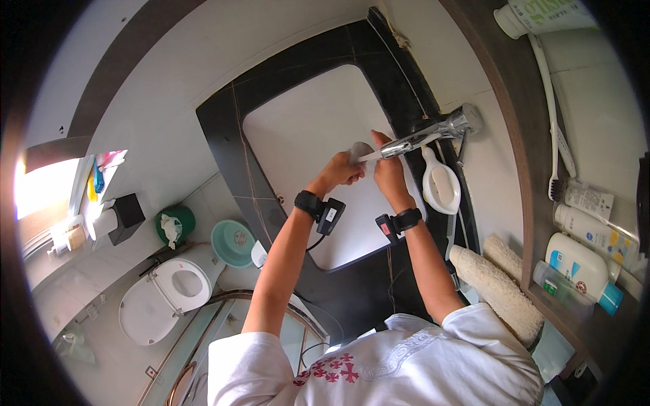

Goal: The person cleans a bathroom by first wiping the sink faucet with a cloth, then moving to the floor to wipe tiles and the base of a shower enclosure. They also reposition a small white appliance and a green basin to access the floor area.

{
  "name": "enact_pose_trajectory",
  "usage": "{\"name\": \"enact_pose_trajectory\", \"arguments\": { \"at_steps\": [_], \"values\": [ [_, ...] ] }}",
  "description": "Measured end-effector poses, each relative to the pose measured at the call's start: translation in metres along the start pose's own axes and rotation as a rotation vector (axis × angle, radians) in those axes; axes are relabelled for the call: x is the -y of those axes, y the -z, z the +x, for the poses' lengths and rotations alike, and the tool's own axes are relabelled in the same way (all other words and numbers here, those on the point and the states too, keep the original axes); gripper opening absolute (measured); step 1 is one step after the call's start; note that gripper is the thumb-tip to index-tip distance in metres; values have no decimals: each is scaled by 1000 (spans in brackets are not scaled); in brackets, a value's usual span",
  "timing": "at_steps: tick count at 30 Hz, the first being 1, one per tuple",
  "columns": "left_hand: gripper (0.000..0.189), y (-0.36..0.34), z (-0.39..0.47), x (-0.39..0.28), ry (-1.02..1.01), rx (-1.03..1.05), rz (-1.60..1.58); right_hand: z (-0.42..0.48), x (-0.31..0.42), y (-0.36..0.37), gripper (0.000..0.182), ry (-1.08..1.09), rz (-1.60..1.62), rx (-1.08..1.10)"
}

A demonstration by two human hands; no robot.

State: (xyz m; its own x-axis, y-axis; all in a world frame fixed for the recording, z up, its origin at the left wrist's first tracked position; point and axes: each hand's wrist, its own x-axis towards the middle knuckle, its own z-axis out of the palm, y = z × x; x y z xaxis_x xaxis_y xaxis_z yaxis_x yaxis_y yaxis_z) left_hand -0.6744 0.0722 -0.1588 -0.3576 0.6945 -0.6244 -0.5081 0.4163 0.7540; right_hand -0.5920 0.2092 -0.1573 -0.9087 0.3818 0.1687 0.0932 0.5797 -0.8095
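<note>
Over the white basin (304, 116), my left hand (343, 170) is closed around a small grey rounded object (360, 151), perhaps a cup; its exact kind is unclear. A stream of water (369, 157) runs from the chrome faucet (406, 144) onto or beside that object. My right hand (390, 175) is just right of the stream, partly hidden beneath the spout, with one finger or thumb pointing up past it. Whether it holds anything cannot be seen. Both wrists wear black straps with small boxes.
A white soap dish (453, 187) with a soap bar (441, 183) sits on the black counter (350, 289) below the faucet. Rolled towels (497, 289) lie at right, beside a wooden shelf (528, 213) of toiletries. A toilet (185, 284), green bin (184, 218) and basin (231, 243) stand left.
</note>
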Motion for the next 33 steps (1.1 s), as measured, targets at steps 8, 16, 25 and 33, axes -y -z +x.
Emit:
{"name": "enact_pose_trajectory", "arguments": {
  "at_steps": [8, 16, 25, 33],
  "values": [
    [21, 4, 7, -26, 163, 187, 616, -8, 1, 5, 26, 134, -371, 360],
    [14, -12, 19, -18, 85, -192, 629, -9, 16, -15, 30, 4, -286, 220],
    [17, -18, 4, -25, -381, -185, 1176, -17, -2, -9, 15, -9, -549, 384],
    [16, -18, -5, -32, -238, 78, 1465, -26, -9, -8, 13, 36, -445, 379]
  ]
}}
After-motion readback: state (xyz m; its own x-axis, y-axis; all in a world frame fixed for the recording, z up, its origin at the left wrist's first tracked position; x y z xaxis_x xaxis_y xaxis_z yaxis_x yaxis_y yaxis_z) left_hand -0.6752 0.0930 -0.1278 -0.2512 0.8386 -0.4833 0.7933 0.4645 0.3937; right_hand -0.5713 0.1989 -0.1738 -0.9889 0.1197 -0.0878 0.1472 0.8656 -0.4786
